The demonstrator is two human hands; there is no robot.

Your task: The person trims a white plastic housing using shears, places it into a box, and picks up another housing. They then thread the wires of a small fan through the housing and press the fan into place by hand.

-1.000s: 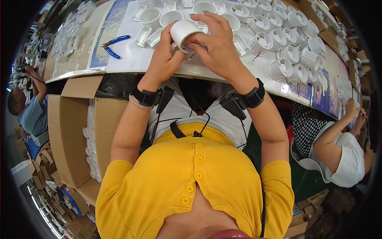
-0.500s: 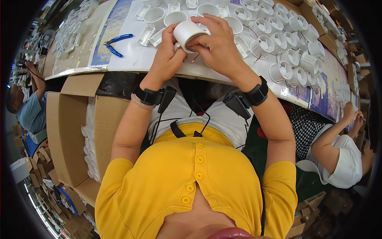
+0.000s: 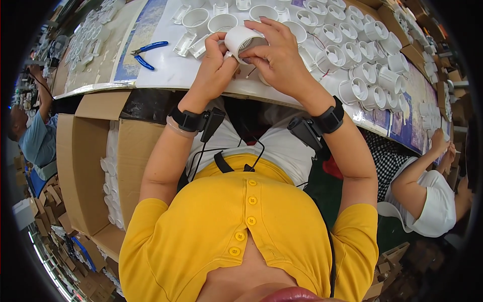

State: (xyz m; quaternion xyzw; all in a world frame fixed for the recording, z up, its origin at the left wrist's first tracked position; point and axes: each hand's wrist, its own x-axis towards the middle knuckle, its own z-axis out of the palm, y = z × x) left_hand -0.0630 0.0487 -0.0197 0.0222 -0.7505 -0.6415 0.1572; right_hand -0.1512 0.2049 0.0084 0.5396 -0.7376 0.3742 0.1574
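Observation:
A white cylindrical housing [image 3: 239, 38] is held between my two hands above the table's front edge, its open end tilted toward me and to the right. My left hand [image 3: 217, 68] grips its left side, thumb and fingers closed. With fingers over the top and the thumb at the open rim, my right hand [image 3: 277, 55] holds the other side. A thin wire end [image 3: 250, 73] shows just below the housing. What lies inside the housing is mostly hidden by my right thumb. Behind my hands stand more white round housings [image 3: 222, 23] and small white brackets [image 3: 185, 44].
Blue-handled cutting pliers [image 3: 146, 54] lie left of my hands. Many white housings with wires [image 3: 332, 56] crowd the table's right side. An open cardboard box [image 3: 83, 171] with white parts stands at my left. One person [image 3: 37, 138] sits far left, another [image 3: 427, 196] at right.
The housing has turned slightly, so more of its open inside faces me. My right hand has shifted a little to the right, and my left hand still grips the housing.

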